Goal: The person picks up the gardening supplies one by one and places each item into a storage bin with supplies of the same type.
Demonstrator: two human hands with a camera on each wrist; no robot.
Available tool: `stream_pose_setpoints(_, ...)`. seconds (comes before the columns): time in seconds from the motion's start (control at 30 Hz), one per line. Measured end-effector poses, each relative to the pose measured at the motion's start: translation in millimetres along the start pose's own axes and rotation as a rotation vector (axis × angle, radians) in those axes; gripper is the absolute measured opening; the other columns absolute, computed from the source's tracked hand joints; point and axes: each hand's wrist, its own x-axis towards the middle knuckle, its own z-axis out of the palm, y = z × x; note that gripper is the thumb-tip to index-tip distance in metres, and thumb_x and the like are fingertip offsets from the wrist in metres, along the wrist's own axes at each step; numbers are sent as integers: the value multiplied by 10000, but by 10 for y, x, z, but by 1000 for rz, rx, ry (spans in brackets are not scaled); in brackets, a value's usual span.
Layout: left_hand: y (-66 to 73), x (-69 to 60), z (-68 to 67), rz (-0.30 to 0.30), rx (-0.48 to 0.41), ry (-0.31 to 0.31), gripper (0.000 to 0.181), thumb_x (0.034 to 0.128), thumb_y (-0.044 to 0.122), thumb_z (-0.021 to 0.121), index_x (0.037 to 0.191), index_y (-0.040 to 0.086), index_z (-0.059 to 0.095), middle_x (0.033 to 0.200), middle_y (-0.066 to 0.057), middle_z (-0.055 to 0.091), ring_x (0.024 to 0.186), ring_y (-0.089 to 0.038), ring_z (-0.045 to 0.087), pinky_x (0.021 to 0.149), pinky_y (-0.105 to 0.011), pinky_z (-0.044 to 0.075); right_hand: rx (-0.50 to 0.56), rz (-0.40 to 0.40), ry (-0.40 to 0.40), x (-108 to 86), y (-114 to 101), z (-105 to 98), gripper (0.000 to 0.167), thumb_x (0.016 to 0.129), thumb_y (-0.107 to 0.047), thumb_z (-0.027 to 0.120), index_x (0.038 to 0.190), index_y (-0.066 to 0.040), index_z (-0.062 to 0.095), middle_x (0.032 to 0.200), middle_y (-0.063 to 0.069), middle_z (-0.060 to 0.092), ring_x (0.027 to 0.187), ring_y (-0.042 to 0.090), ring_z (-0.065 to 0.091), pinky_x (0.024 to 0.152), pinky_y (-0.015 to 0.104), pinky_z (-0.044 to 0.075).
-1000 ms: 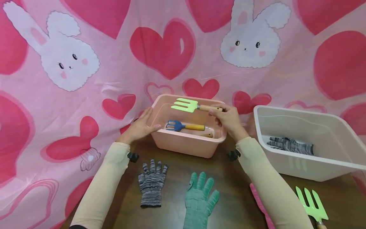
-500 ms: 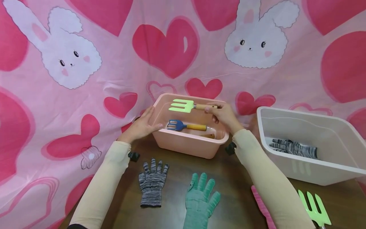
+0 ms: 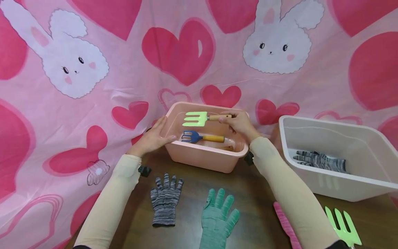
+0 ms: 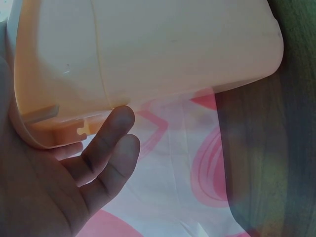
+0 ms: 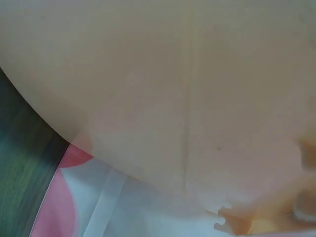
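In the head view, my right hand pinches the wooden handle of a green hand fork over the pink tub. The fork's tines point left. My left hand holds the tub's left end by the rim; the left wrist view shows its fingers bent beside the outer wall. Inside the tub lies a blue hand fork with a yellow handle, and a wooden handle end shows near the front wall. The tub wall fills most of the right wrist view.
A grey knit glove, a green glove and a pink glove lie on the brown table. At right stands a white tub with a grey glove inside. A second green fork lies before it.
The right hand has moved the green fork slightly left and lower over the pink tub. The left hand keeps its place on the rim.
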Motion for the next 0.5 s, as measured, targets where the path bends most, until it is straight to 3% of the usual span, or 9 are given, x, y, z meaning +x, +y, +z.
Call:
stream_pose_setpoints(0.13, -9, -7, 12, -9, -7, -9, 1140, 824, 726, 642, 1641, 234, 19, 1695, -38, 35, 1507, -393, 152, 1107, -668, 280, -21, 26, -18, 17, 15, 17, 415, 919, -240, 776, 1287, -66, 693, 750, 39, 662, 428, 125, 387, 401, 239, 340)
stream_pose_setpoints(0.23, -17, -2, 13, -6, 3, -7, 1126, 836, 711, 642, 1640, 228, 19, 1695, -39, 34, 1510, -390, 147, 1114, -664, 271, -61, 18, -74, 27, 27, 28, 642, 905, -282, 787, 1483, -157, 539, 1085, 119, 705, 435, 148, 377, 414, 265, 372)
stream_pose_setpoints(0.33, -18, 6, 13, -9, 8, -3, 1120, 838, 713, 637, 1640, 236, 16, 1696, -32, 30, 1513, -388, 140, 1114, -666, 269, -178, -3, -154, 29, 36, 47, 888, 883, -355, 793, 1612, -258, 293, 1443, 156, 524, 444, 181, 400, 455, 319, 449)
stream_pose_setpoints(0.4, -21, 14, 13, -13, 10, -2, 1127, 830, 731, 629, 1639, 247, 13, 1696, -25, 27, 1514, -386, 137, 1113, -666, 269, -296, -22, -203, 22, 41, 67, 922, 880, -392, 792, 1620, -236, 266, 1444, 181, 509, 456, 187, 419, 470, 327, 460)
stream_pose_setpoints(0.5, -23, 15, 9, -18, -1, 2, 1124, 830, 718, 642, 1639, 252, 16, 1696, -25, 29, 1511, -390, 142, 1103, -671, 283, -388, -53, -225, 9, 48, 105, 747, 908, -358, 774, 1531, -102, 452, 1263, 203, 605, 480, 204, 477, 481, 310, 471)
